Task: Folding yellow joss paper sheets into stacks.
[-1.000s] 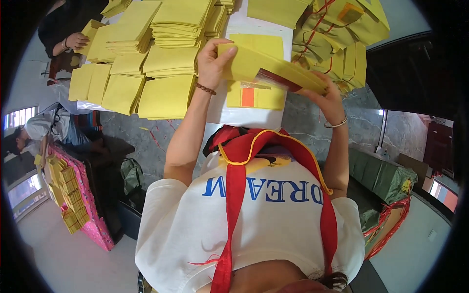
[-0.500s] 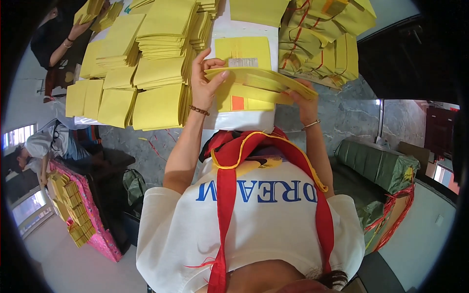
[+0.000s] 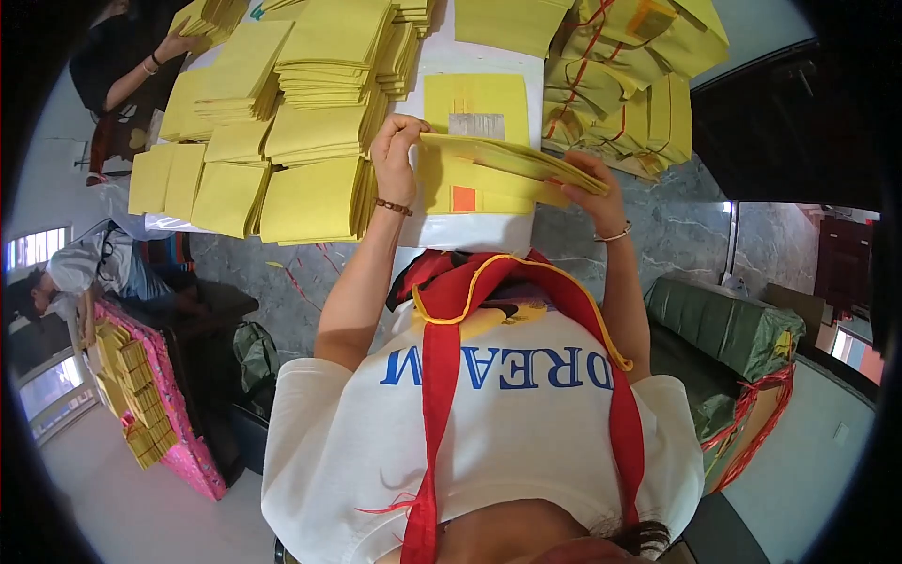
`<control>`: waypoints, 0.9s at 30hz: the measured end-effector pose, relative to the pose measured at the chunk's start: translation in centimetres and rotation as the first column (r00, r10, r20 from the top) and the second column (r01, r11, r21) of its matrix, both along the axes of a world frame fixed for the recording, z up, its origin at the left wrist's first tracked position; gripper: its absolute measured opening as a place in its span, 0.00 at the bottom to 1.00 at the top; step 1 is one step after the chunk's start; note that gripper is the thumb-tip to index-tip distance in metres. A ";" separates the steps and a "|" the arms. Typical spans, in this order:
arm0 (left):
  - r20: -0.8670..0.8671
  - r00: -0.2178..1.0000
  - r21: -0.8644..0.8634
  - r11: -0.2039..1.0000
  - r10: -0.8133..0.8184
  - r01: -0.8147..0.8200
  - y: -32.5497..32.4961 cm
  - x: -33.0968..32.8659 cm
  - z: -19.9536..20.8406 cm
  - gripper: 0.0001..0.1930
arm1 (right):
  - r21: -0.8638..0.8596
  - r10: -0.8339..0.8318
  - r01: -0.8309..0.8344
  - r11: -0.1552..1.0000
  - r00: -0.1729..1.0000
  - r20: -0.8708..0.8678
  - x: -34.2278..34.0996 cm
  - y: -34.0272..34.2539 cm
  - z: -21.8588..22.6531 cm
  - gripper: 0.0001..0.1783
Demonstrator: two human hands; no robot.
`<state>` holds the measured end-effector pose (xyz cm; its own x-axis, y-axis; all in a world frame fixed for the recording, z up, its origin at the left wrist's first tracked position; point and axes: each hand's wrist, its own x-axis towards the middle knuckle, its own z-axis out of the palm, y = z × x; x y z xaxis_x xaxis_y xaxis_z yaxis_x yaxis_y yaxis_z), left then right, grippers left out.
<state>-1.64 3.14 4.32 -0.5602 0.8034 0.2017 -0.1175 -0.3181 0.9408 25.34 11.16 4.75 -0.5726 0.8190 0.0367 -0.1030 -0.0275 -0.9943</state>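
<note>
Between my two hands a thin stack of yellow paper sheets (image 3: 503, 158) is held slightly bowed above the white table (image 3: 470, 231). My left hand (image 3: 396, 155), fingers curled in, pinches its left corner. At the opposite end, my right hand (image 3: 594, 192) grips the edge with the thumb below and fingers over it. Underneath lies a yellow sheet (image 3: 489, 98) bearing a silver patch (image 3: 476, 126) and an orange-red patch (image 3: 464, 198); the held stack hides its middle.
Tall piles of folded yellow paper (image 3: 319, 132) stand left of my hands. Tied yellow bundles (image 3: 615, 103) sit at the far right. Another person's hand (image 3: 177, 43) handles yellow paper at upper left. Green wrapped bales (image 3: 723, 324) lie to the right.
My left fingers, spread before with the thumb on the stack, have curled in at its corner. The held stack has shifted slightly and its left end is higher against the hand.
</note>
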 end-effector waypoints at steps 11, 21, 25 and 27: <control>-0.688 0.635 0.215 0.934 0.352 -0.284 -0.2 1.2 3.5 0.20 | -0.331 -0.244 0.194 0.924 0.963 -0.115 -1.0 2.4 -1.3 0.16; -0.972 0.230 -0.065 0.997 -0.055 -0.035 -1.4 4.9 -2.6 0.25 | -0.857 -0.456 -0.033 0.514 0.836 -0.306 -4.2 -3.1 -7.5 0.17; -0.936 0.347 -0.068 0.997 -0.055 -0.025 -1.1 3.7 -4.0 0.16 | -0.806 -0.222 -0.280 0.522 0.867 -0.445 -3.9 -4.9 -5.2 0.22; -0.908 0.414 -0.068 0.998 -0.061 -0.001 -1.5 3.0 -4.2 0.15 | -0.839 -0.311 -0.193 0.509 0.867 -0.389 -3.0 -3.9 -3.3 0.23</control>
<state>1.39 1.64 0.07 -0.0493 0.8419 0.5374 0.8083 -0.2824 0.5166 22.36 7.27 1.41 -0.6380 0.6247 -0.4503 -0.5401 -0.7798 -0.3166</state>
